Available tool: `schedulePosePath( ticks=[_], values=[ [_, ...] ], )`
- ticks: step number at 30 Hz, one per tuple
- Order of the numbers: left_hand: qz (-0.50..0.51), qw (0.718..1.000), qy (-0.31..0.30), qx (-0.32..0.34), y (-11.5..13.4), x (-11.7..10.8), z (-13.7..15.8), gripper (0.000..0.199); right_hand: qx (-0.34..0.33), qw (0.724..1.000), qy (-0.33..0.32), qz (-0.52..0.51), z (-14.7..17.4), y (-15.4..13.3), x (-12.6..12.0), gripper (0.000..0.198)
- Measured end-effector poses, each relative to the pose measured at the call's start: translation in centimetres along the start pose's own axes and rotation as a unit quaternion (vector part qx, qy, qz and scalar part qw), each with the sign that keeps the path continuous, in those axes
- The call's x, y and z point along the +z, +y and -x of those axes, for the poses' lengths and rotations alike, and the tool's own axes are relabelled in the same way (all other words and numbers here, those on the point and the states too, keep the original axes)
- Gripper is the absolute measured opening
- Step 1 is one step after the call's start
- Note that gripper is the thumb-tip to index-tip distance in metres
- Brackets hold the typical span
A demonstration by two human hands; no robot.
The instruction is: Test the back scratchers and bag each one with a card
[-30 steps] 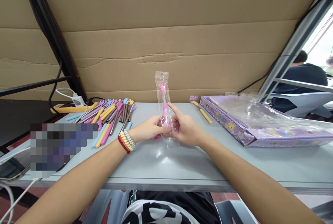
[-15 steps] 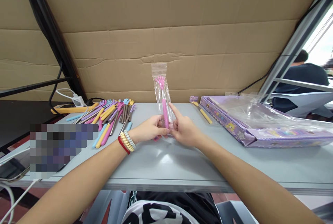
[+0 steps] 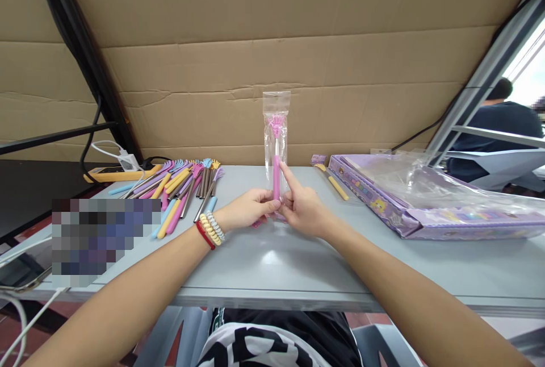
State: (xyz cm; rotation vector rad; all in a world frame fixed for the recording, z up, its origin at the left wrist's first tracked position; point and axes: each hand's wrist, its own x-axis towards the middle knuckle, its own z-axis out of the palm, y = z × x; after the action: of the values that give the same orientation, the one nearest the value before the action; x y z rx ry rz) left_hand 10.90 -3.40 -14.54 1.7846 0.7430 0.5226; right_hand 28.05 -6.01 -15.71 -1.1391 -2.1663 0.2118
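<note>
A pink stick with a hand-shaped tip sits inside a narrow clear plastic bag (image 3: pixel 276 140), held upright above the grey table (image 3: pixel 272 265). My left hand (image 3: pixel 247 213) pinches the bag's lower end from the left; beaded and red bracelets ring that wrist. My right hand (image 3: pixel 302 211) grips the same lower end from the right, its forefinger stretched up along the bag. Both hands meet at the bottom of the bag.
A heap of several coloured sticks (image 3: pixel 183 191) lies on the table at the left. A purple flat box (image 3: pixel 426 208) with loose clear plastic sits at the right, one yellow stick (image 3: pixel 336 185) beside it. Cardboard wall behind; a charger and cables at far left; a person sits far right.
The bagged pink stick has risen higher and straightened from a leftward tilt to upright. Both hands slid down to its bottom end.
</note>
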Motion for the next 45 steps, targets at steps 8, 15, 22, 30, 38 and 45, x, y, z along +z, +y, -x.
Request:
schedulePosePath(
  ticks=[8,15,22,30,38,45],
  values=[
    [0.084,0.990,0.064,0.098,-0.04,0.01,-0.29,0.037,-0.067,0.997,0.030,0.012,0.01,0.47,0.03,0.088],
    [0.088,0.991,0.062,0.075,-0.22,-0.11,-0.31,0.036,-0.060,0.998,0.022,0.013,0.27,0.37,0.07,0.093],
    [0.082,0.993,0.038,0.079,-0.21,-0.23,-0.21,0.034,-0.036,0.998,0.037,0.020,0.28,0.19,0.03,0.091],
    [-0.003,0.998,0.026,0.055,-0.05,-0.42,0.04,0.035,-0.061,0.998,0.019,-0.021,0.31,0.38,-0.07,0.098],
    [0.006,0.998,0.026,0.052,-0.20,-0.82,0.04,0.036,-0.053,0.998,0.032,-0.002,0.32,0.52,0.05,0.092],
    [0.029,0.998,0.037,0.045,-0.54,-0.88,0.06,0.034,-0.019,0.998,0.048,0.025,0.26,0.43,0.14,0.091]
  ],
)
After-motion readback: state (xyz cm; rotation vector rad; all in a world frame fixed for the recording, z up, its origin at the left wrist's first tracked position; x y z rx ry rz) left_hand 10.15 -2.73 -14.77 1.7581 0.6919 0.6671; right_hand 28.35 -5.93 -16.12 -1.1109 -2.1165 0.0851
